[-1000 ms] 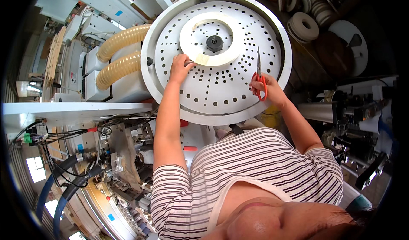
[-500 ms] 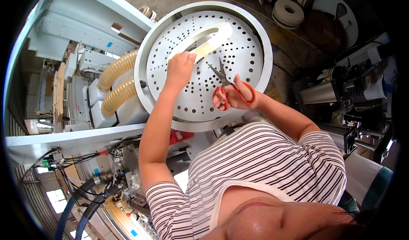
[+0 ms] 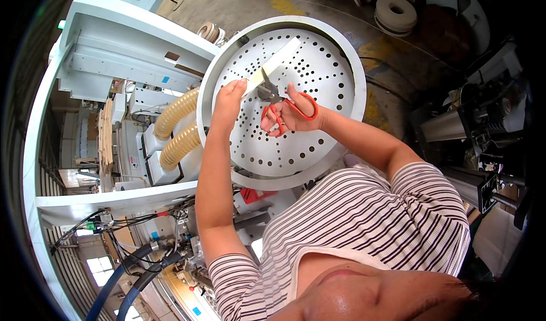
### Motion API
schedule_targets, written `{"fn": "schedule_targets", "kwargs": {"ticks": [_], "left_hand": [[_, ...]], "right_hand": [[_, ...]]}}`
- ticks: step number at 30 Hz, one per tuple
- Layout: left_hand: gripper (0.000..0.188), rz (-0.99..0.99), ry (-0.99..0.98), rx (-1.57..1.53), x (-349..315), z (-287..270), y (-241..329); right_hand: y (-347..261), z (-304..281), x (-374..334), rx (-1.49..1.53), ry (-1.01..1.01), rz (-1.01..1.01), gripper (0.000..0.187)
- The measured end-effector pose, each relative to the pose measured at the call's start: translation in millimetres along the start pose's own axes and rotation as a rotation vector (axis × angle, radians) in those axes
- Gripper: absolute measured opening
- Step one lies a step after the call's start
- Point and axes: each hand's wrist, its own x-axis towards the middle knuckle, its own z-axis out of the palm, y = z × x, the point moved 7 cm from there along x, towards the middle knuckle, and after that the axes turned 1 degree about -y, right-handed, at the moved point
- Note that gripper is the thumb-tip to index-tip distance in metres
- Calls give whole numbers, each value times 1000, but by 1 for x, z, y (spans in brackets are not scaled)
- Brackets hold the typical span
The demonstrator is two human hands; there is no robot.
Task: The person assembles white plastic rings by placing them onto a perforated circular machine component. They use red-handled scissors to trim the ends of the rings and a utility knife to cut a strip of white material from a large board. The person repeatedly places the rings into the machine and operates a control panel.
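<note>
While left hand (image 3: 228, 102) grips roll (image 3: 282, 56) raised over disc (image 3: 256, 142), right hand (image 3: 297, 115) holds scissors (image 3: 273, 97) at yellowish patch (image 3: 255, 82); no finished cut visible.

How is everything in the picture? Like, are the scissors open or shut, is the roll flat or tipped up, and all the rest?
Scissors: open, blades up against or near the roll
White roll: tipped up, edge-on to the camera
Left hand: closed on the roll
Right hand: holding the scissors by their handles
Round tray with holes: open on top
Ribbed hoses: bent
</note>
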Motion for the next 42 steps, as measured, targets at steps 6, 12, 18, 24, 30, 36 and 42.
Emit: {"fn": "schedule_targets", "kwargs": {"ticks": [6,12,18,24,30,36,42], "left_hand": [[32,-41,-92,-92,-10,21,-4],[36,-130,-125,-70,-25,23,-5],[32,-176,-209,-146,-33,31,-23],[29,-198,-8,-184,-53,51,-19],[30,-482,71,-729,-95,86,-102],[22,-604,149,-966,-121,103,-172],[15,-696,227,-1329,-124,108,-179]], "right_hand": [[6,-4,-43,200,8,19,103],[-19,-8,-82,235,80,-150,97],[-28,-22,-124,-1152,507,478,68],[-65,7,-140,-1982,691,85,74],[-69,2,-160,-1743,550,360,72],[-79,-23,-129,-1543,325,680,82],[-73,-32,-106,-2329,70,449,84]]}}
